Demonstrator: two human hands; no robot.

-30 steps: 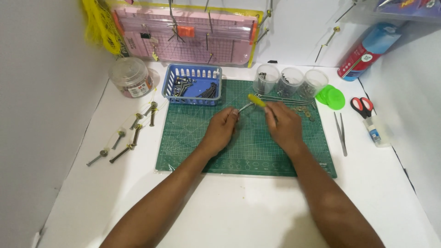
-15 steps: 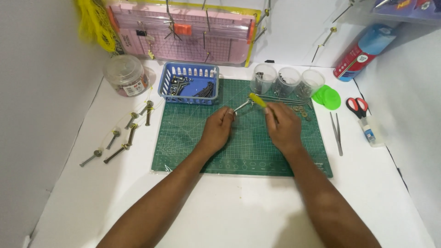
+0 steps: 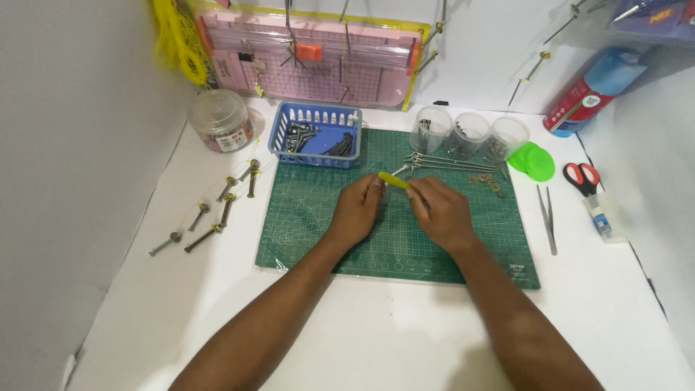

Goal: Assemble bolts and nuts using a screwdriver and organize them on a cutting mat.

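Note:
Both of my hands meet over the middle of the green cutting mat (image 3: pixel 311 224). My right hand (image 3: pixel 443 211) grips a small tool with a yellow handle (image 3: pixel 393 179), whose metal tip points up and to the right. My left hand (image 3: pixel 357 210) has its fingers closed against the same spot; what it pinches is hidden. Several long bolts (image 3: pixel 456 163) and a few washers (image 3: pixel 489 181) lie on the mat just beyond my hands.
A blue basket (image 3: pixel 316 116) of metal parts and three clear cups (image 3: pixel 469 134) stand at the mat's far edge. Bolts with nuts (image 3: pixel 217 210) lie to the left, near a round jar (image 3: pixel 218 129). Green lids (image 3: pixel 534 161), tweezers (image 3: pixel 549 217), scissors (image 3: pixel 581 177) and a can (image 3: pixel 590 90) are to the right.
My hands stay joined on the mat at the yellow-handled tool, with only slight shifts; the camera view has tilted a little.

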